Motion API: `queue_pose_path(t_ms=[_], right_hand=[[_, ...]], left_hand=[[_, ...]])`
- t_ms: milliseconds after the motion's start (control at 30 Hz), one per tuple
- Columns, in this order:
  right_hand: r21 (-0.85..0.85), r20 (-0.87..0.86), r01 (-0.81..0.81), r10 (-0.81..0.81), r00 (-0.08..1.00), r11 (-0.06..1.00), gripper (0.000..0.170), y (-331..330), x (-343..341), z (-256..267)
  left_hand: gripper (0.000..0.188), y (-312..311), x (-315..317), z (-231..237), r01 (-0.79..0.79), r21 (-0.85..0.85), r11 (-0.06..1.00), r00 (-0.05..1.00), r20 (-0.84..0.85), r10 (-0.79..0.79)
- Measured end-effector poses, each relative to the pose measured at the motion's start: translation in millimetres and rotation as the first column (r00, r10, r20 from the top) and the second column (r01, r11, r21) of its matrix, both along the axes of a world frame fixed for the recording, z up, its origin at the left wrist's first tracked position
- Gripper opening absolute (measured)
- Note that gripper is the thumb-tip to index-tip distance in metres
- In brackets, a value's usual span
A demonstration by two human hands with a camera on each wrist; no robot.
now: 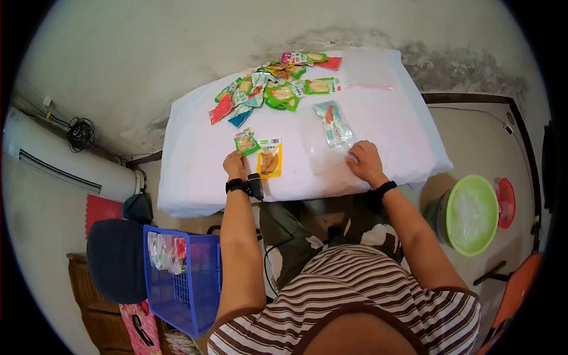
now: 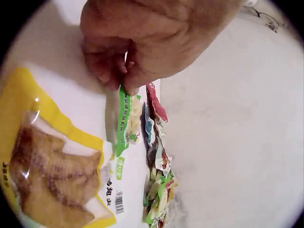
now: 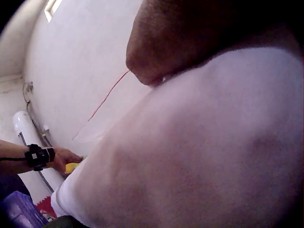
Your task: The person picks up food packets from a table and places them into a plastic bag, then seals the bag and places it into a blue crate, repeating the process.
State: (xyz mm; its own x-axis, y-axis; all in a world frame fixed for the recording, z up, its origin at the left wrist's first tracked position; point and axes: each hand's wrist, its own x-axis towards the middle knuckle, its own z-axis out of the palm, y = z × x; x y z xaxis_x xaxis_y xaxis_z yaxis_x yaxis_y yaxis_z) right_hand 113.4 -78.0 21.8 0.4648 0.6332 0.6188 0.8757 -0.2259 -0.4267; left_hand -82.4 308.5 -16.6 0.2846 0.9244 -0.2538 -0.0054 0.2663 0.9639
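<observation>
My left hand pinches the edge of a green snack packet with pale food inside; the left wrist view shows thumb and finger on its green edge. Right beside it lies a yellow snack packet with brown pieces behind its clear window. My right hand grips the near right edge of a clear plastic bag, fingers curled. In that bag lies a pale teal and white packet. From the right fingertips runs a red line in the right wrist view.
A heap of mixed snack packets lies at the back left of the white-covered table. Another clear bag with a pink strip is at the back right. A blue crate stands left, a green basin right.
</observation>
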Motion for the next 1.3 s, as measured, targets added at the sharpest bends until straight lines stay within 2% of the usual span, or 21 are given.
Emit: queue_pose_path(t_ms=[133, 200, 267, 300, 367, 400, 433, 467, 500, 533, 633, 700, 733, 767, 833, 900, 1000, 1067, 1133, 1233, 1300], right_hand=[[-0.103, 0.054, -0.037, 0.042, 0.998, 0.994, 0.03, -7.3, -7.7, 16.7], [-0.113, 0.09, -0.012, 0.022, 0.996, 0.993, 0.034, -10.0, -11.3, 28.5], [0.08, -0.026, -0.015, 0.017, 1.0, 0.997, 0.04, -9.5, -20.7, 35.8], [0.078, -0.03, 0.0, 0.003, 1.0, 0.997, 0.04, -6.9, -25.3, 36.5], [0.232, -0.362, -0.067, 0.15, 0.92, 0.97, 0.044, 0.7, -34.7, 37.4], [0.187, -0.573, -0.076, 0.171, 0.801, 0.979, 0.047, -1.1, -44.2, 47.7], [0.181, -0.581, -0.059, 0.156, 0.799, 0.982, 0.047, -6.5, -46.1, 47.8], [0.171, -0.825, -0.198, 0.25, 0.507, 0.965, 0.048, -11.9, -46.2, 47.0], [0.216, -0.953, -0.323, 0.271, 0.138, 0.921, 0.05, -16.2, -46.9, 47.7], [0.279, -0.96, -0.335, 0.265, -0.086, 0.9, 0.04, -26.1, -59.4, 67.4], [0.216, -0.976, -0.46, 0.206, -0.072, 0.862, 0.028, -52.0, -68.7, 47.3], [0.24, -0.97, -0.341, 0.232, -0.064, 0.909, 0.022, -68.8, -73.8, 33.0], [0.224, -0.975, -0.238, 0.216, -0.058, 0.945, 0.022, -79.1, -70.4, 20.5], [0.205, -0.979, -0.135, 0.2, -0.049, 0.969, 0.022, -88.6, -66.7, 9.9], [0.22, -0.975, -0.048, 0.217, -0.056, 0.974, 0.023, -100.0, -68.4, 5.7], [0.21, -0.972, 0.123, 0.221, -0.078, 0.97, 0.025, -107.4, -69.5, 3.6], [0.215, -0.969, 0.162, 0.232, -0.089, 0.963, 0.025, -109.9, -72.4, -1.2], [0.215, -0.97, 0.152, 0.229, -0.082, 0.965, 0.024, -107.0, -74.7, -2.0], [0.217, -0.971, 0.137, 0.229, -0.076, 0.967, 0.023, -98.9, -77.3, 1.6], [0.18, -0.98, 0.106, 0.188, -0.071, 0.978, 0.022, -81.8, -78.5, 5.2], [0.238, -0.962, 0.107, 0.249, -0.11, 0.965, 0.022, -66.1, -74.8, -0.7]], left_hand=[[0.017, -14.4, -15.2, 11.3, 0.044, 0.083, 0.996, 0.999, -0.016, -0.042], [0.018, -40.4, -22.4, 38.2, 0.006, 0.1, 0.995, 0.993, 0.12, -0.018], [0.018, -70.7, -28.9, 61.8, 0.113, 0.097, 0.989, 0.969, 0.21, -0.131], [0.017, -87.7, -32.1, 74.4, 0.208, 0.103, 0.973, 0.927, 0.295, -0.229], [0.016, -126.1, -35.7, 102.6, 0.474, 0.09, 0.876, 0.837, 0.263, -0.48], [0.014, -146.6, -35.8, 113.8, 0.592, 0.104, 0.799, 0.77, 0.218, -0.599], [0.014, -161.5, -34.9, 116.0, 0.605, 0.095, 0.791, 0.763, 0.216, -0.609], [0.013, -174.5, -33.8, 116.0, 0.744, 0.124, 0.657, 0.64, 0.154, -0.753], [0.012, -185.9, -30.7, 116.5, 0.855, 0.144, 0.498, 0.49, 0.089, -0.867], [0.012, -198.5, -26.2, 118.2, 0.861, 0.139, 0.489, 0.48, 0.09, -0.872], [0.012, -224.3, -13.2, 113.5, 0.911, 0.001, 0.413, 0.412, 0.061, -0.909], [0.015, -227.8, 1.0, 91.0, 0.82, 0.061, 0.569, 0.571, -0.031, -0.82], [0.019, -230.9, 10.1, 82.9, 0.739, 0.366, 0.566, 0.666, -0.27, -0.695], [0.024, -232.3, 15.5, 76.3, 0.667, 0.591, 0.453, 0.738, -0.437, -0.515], [0.028, -241.9, 25.7, 81.2, 0.566, 0.819, 0.097, 0.818, -0.543, -0.191], [0.026, -248.4, 32.5, 73.8, 0.604, 0.792, 0.083, 0.792, -0.586, -0.174], [0.02, -248.8, 40.9, 61.7, 0.646, 0.759, 0.083, 0.761, -0.633, -0.144], [0.016, -248.8, 42.9, 56.6, 0.653, 0.751, 0.096, 0.756, -0.64, -0.135], [0.008, -252.1, 44.3, 62.3, 0.612, 0.769, 0.184, 0.79, -0.584, -0.184], [0.004, -256.7, 49.0, 65.9, 0.516, 0.827, 0.223, 0.854, -0.476, -0.21], [0.004, -259.5, 53.0, 68.8, 0.49, 0.844, 0.22, 0.866, -0.442, -0.235]])
